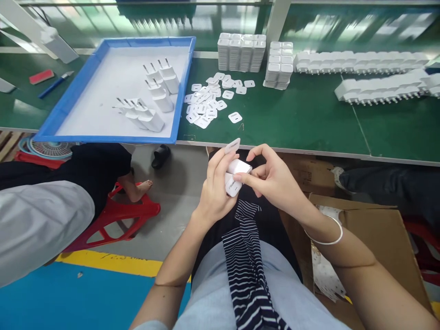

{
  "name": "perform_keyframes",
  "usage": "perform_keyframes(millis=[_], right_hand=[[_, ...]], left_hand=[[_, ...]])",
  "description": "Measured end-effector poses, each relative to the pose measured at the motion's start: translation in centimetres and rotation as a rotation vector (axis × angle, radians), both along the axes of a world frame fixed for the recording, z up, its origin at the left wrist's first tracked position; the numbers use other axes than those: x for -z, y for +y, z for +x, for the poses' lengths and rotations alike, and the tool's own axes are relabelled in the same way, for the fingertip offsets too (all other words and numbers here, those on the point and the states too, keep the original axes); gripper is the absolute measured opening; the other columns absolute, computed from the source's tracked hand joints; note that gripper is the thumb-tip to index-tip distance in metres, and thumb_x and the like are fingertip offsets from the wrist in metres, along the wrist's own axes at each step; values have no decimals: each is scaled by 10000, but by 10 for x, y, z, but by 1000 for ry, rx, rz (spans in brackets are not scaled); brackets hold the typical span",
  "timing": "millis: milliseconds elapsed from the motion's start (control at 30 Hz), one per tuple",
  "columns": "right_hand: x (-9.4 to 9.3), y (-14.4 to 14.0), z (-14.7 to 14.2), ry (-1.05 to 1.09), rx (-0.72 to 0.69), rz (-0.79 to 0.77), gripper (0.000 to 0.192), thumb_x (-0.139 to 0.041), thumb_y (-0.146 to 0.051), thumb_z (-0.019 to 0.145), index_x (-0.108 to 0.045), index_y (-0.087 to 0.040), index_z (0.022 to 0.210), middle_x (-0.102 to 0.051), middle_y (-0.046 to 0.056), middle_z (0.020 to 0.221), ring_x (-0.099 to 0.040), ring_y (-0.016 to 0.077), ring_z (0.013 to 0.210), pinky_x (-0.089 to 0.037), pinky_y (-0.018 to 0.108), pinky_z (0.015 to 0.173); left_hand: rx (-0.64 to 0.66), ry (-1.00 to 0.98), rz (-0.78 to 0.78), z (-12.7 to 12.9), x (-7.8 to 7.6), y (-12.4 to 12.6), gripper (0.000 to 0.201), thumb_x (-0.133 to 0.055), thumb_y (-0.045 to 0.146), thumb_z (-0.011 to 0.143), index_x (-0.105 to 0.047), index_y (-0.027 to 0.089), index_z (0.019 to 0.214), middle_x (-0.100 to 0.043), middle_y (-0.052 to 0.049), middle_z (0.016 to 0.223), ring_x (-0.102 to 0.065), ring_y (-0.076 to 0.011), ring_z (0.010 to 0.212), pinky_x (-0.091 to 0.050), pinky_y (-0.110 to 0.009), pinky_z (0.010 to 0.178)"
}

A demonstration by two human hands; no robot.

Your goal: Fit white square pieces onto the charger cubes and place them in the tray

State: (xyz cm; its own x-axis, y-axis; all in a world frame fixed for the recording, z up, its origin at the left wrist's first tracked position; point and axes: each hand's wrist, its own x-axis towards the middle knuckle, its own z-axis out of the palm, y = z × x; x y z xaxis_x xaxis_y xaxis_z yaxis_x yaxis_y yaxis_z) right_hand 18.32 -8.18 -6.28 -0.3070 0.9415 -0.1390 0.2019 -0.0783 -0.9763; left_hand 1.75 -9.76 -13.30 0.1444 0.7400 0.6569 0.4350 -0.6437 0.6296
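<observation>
Both hands, left hand [215,188] and right hand [273,176], clamp one small white plastic charger [236,176] below the green table [309,119], where six finished chargers [151,98] occupy the blue tray [65,110] and loose labels [209,98] remain.

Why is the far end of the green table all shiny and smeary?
In the head view, overhead light glares off the glossy green table top, and its far edge is blurred; the two hands holding the small white plastic charger look sharp, with only soft shadows.
</observation>
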Motion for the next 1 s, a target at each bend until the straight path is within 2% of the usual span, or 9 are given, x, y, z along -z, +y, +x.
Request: perform_keyframes(millis=[133,267,433,567,667,767,900,967,1000], right_hand=[[1,4,1,-34,-65,-30,434,-793,-394,815,-433,-245,1004,-537,-122,422,-447,94,360,-319,205,458],[-2,3,3,-36,-133,-68,458,-798,-374,795,-431,-251,1039,-542,-131,433,-464,109,365,-339,223,469],[-9,-2,-4,-256,-49,125,510,-810,-340,757,-420,-253,1075,-494,-144,454,-489,138,423,-346,262,527],[-8,-8,-9,-396,-64,218,620,-838,-416,719,-419,-242,1141,-527,-121,493,-559,177,459,-349,282,534],[-8,-10,-8,-439,-98,252,679,-864,-401,687,-422,-236,1176,-540,-111,527,-560,177,469,-340,281,524],[-13,-10,-3,-347,-149,183,678,-872,-373,694,-417,-234,1177,-515,-125,514,-516,152,445,-347,275,501],[-20,-10,7,-105,-213,90,620,-861,-343,750,-423,-255,1180,-520,-125,531,-500,132,430,-353,264,456],[-22,-10,12,7,-223,80,577,-830,-319,802,-431,-276,1215,-538,-114,556,-492,129,430,-356,265,444],[-22,-9,14,46,-214,88,561,-817,-307,821,-438,-287,1235,-548,-106,571,-490,130,435,-360,270,444]], left_hand=[[29,-27,-27,-2,3,0,661,-627,237,962,-323,293,1545,-418,-146,1511,-573,-305,1341,-613,-456,1023],[57,-141,-51,-1,-1,0,621,-657,289,955,-375,251,1507,-389,-163,1483,-669,-257,1197,-619,-421,1016],[51,-168,-87,0,-4,-4,585,-642,324,961,-397,260,1489,-402,-151,1457,-683,-243,1164,-628,-404,994],[22,-139,-114,-3,2,-4,603,-610,405,967,-368,299,1510,-398,-148,1482,-658,-270,1205,-613,-456,1013],[40,-185,-169,-2,2,-2,608,-619,460,956,-383,305,1494,-390,-151,1491,-664,-282,1204,-609,-464,1012],[67,-281,-239,2,0,-2,615,-683,459,919,-423,293,1451,-385,-150,1493,-699,-272,1153,-626,-433,978],[114,-328,-346,-2,-10,-2,653,-737,442,885,-417,297,1437,-429,-155,1492,-710,-272,1148,-637,-403,947],[129,-270,-344,-19,-25,5,677,-753,429,878,-406,291,1442,-459,-156,1485,-715,-268,1139,-628,-412,969],[122,-222,-314,-31,-38,13,689,-764,425,870,-406,287,1442,-464,-153,1487,-715,-270,1139,-622,-422,981]])
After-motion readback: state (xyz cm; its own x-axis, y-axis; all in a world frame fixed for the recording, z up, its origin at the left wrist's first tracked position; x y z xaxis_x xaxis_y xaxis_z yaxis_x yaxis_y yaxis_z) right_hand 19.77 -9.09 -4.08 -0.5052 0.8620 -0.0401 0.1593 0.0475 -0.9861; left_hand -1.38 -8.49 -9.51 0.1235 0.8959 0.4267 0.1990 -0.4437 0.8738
